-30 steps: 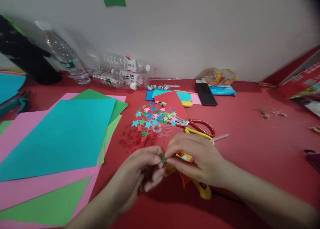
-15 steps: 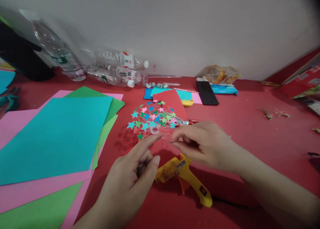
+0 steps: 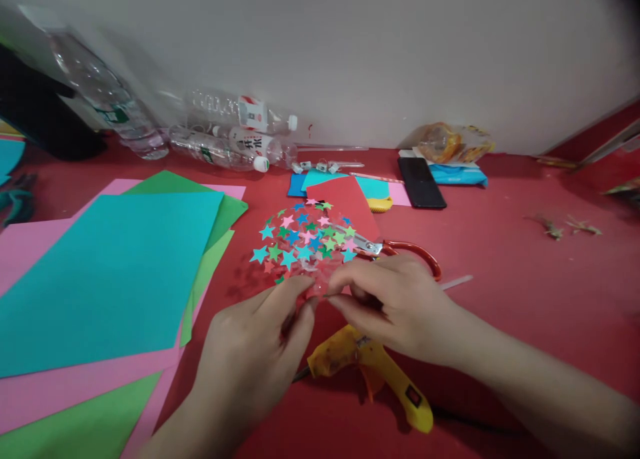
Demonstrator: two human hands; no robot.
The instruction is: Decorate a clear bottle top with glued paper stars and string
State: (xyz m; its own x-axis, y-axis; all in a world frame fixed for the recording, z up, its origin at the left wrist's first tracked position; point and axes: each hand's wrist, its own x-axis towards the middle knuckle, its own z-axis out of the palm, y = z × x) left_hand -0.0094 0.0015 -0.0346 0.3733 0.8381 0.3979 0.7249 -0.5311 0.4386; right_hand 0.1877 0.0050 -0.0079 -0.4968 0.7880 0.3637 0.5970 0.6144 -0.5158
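A clear plastic piece covered with several small paper stars point(image 3: 305, 240) lies on the red table point(image 3: 525, 299). My left hand point(image 3: 250, 352) reaches to its near edge, index and middle fingers laid on the rim. My right hand point(image 3: 395, 305) pinches thumb and forefinger at that same edge, right against the left fingertips; what is in the pinch is too small to make out. A yellow glue gun point(image 3: 375, 373) lies on the table just under both hands. Red-handled scissors point(image 3: 417, 253) lie behind my right hand.
Teal, pink and green paper sheets point(image 3: 100, 272) are stacked at the left. Plastic bottles point(image 3: 225, 145) lie along the wall. A red card point(image 3: 345, 197), a black phone point(image 3: 421, 182), a blue packet and a wrapped bag sit at the back. Paper scraps lie at far right.
A second ago both hands pinched a small green star near me, above the glue gun. They have since moved forward to the near edge of the star-covered piece, uncovering the glue gun.
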